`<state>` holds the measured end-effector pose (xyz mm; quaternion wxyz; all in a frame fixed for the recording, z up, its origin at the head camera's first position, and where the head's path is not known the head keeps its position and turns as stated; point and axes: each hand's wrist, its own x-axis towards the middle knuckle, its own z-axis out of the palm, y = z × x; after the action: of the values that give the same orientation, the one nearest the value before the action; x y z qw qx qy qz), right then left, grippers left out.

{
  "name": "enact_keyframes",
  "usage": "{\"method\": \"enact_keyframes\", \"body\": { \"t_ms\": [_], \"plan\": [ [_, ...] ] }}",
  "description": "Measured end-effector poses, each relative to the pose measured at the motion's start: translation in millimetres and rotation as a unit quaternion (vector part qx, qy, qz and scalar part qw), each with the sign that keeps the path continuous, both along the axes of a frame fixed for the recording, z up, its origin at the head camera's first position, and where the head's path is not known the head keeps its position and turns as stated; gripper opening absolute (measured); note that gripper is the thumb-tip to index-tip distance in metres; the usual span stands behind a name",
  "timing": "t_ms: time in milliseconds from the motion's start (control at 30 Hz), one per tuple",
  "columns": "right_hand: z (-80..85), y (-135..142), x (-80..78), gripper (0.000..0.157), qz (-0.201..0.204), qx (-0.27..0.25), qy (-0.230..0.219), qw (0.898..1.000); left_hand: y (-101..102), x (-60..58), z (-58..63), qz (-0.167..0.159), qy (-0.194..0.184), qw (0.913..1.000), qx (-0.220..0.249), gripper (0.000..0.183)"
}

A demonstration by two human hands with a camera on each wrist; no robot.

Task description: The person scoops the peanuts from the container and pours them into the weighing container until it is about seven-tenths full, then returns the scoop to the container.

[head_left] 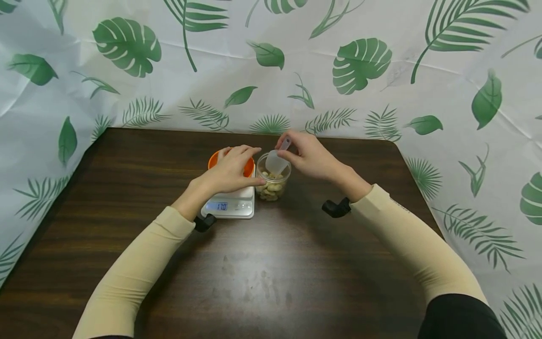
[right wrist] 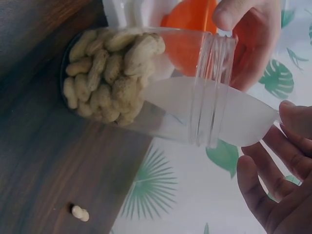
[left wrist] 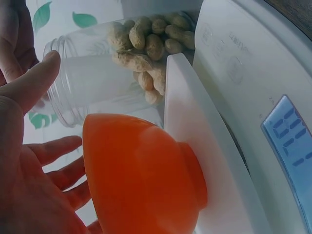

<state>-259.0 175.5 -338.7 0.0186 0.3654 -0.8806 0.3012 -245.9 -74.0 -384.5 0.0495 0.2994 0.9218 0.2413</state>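
Note:
My right hand [head_left: 311, 157] pinches the handle of a translucent white scoop [right wrist: 246, 119], whose bowl end reaches down through the mouth of a clear jar [head_left: 259, 181]. Unshelled peanuts [right wrist: 109, 73] fill the lower part of the jar, with the scoop tip right at the pile. My left hand [head_left: 230, 172] spreads over an orange bowl [left wrist: 136, 170], its thumb at the jar's rim and its fingers by the bowl's far edge. The bowl stands on the white plate of a kitchen scale [head_left: 243, 212], whose display [head_left: 217, 206] reads 17.0 in the head view. What lies inside the bowl is hidden.
One loose peanut [right wrist: 80, 213] lies on the dark wooden table [head_left: 271, 282], away from the jar. A white sheet [head_left: 313, 61] with green leaf prints hangs behind the table. The jar stands close against the scale's right side.

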Motion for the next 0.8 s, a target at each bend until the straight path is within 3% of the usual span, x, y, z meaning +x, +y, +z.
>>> {"method": "enact_keyframes", "body": {
  "t_ms": [333,800],
  "plan": [
    [4.7,-5.3,0.1,0.014,0.020,0.052,0.026,0.998,3.7,-0.6,-1.3,-0.004,0.001,1.0000,0.000,0.082],
    [3.0,-8.9,2.8,0.013,0.012,0.048,0.024,0.998,11.7,-1.2,-1.1,-0.006,0.000,1.0000,0.001,0.085]
  ]
}}
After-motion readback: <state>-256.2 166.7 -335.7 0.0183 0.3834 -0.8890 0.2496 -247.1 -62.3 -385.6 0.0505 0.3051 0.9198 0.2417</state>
